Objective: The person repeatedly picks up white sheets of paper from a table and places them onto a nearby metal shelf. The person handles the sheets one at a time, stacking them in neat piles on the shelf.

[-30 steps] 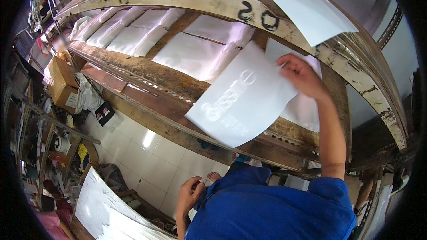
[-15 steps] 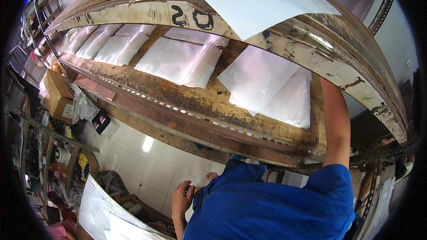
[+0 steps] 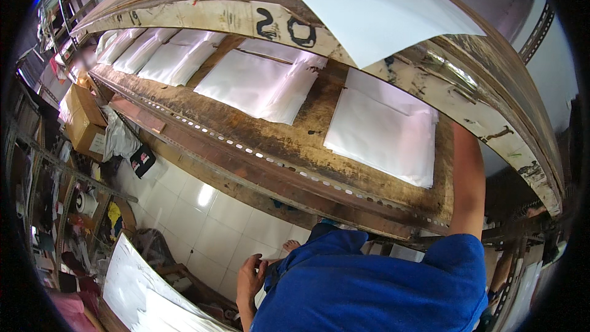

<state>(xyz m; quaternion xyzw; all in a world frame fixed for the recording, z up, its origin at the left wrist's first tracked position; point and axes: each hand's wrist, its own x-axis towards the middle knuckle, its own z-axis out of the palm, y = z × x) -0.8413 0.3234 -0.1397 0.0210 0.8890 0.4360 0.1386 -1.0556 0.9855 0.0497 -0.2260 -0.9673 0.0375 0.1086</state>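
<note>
My right arm (image 3: 468, 181) reaches up past the right end of a worn wooden shelf board (image 3: 310, 132). The right hand itself is hidden behind the edge of the upper board (image 3: 230, 15). Beside that arm lies the nearest stack of white sheets (image 3: 381, 132), its edges roughly lined up and its back part under the upper board. My left hand (image 3: 249, 280) hangs low beside my blue shirt, above the tiled floor, with its fingers loosely bent and apart and nothing seen in it.
More white sheet stacks (image 3: 255, 83) lie along the shelf to the left. A large white sheet (image 3: 375, 12) overhangs the upper board. Below left are a cardboard box (image 3: 83, 120), cluttered metal racks (image 3: 67, 175) and a white panel (image 3: 132, 283).
The sheet that lay askew on the nearest stack now sits in line with it. The view has shifted slightly. My left hand stays low beside my body.
</note>
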